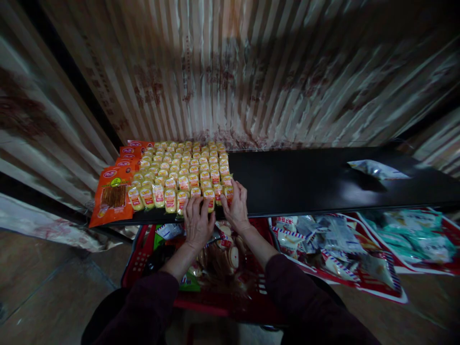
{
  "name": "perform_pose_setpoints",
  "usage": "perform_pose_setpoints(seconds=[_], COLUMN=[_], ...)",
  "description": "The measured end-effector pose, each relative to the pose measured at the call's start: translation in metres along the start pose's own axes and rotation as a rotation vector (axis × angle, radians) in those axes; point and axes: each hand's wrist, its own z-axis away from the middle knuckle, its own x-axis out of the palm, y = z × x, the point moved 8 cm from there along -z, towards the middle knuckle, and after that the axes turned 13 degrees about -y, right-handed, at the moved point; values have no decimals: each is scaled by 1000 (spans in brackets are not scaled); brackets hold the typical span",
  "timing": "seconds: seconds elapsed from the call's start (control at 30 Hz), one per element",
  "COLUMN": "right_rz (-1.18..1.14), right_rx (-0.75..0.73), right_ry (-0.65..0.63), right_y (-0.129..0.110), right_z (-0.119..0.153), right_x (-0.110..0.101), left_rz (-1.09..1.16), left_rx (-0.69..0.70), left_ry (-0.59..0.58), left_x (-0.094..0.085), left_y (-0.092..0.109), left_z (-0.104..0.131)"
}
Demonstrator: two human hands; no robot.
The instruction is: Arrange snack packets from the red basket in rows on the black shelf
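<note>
Rows of small yellow wrapped snack packets (183,183) stand closely packed on the left part of a black shelf (280,187). My left hand (197,223) rests against the front row near its middle, fingers spread over the packets' faces. At the front right corner of the block is my right hand (237,207). Its thumb touches the front of the end packet, while the fingers lie along the right side, apart from the thumb. Orange snack bags (112,194) stand in a line beside the yellow packets on the left.
A silvery packet (377,170) lies on the shelf's right part. Below the shelf edge, a red basket (201,305) holds mixed packaged food. Farther right, packaged snacks (334,239) and teal packages (419,235) fill red-and-white containers. A striped, pleated covering (215,72) hangs behind the shelf.
</note>
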Motion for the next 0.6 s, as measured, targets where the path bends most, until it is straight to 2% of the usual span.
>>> perform_pose_setpoints(seconds=[0.17, 0.37, 0.6], right_rz=[73, 127, 95], right_rx=[-21, 43, -24], right_ry=[-21, -85, -143], right_y=[-4, -5, -4], right_z=[-3, -6, -10], right_x=[1, 6, 12], left_rz=[-9, -49, -39], left_rx=[9, 29, 54], left_ry=[-10, -51, -49], left_x=[1, 3, 5], left_y=[-2, -4, -4], left_z=[-4, -10, -12])
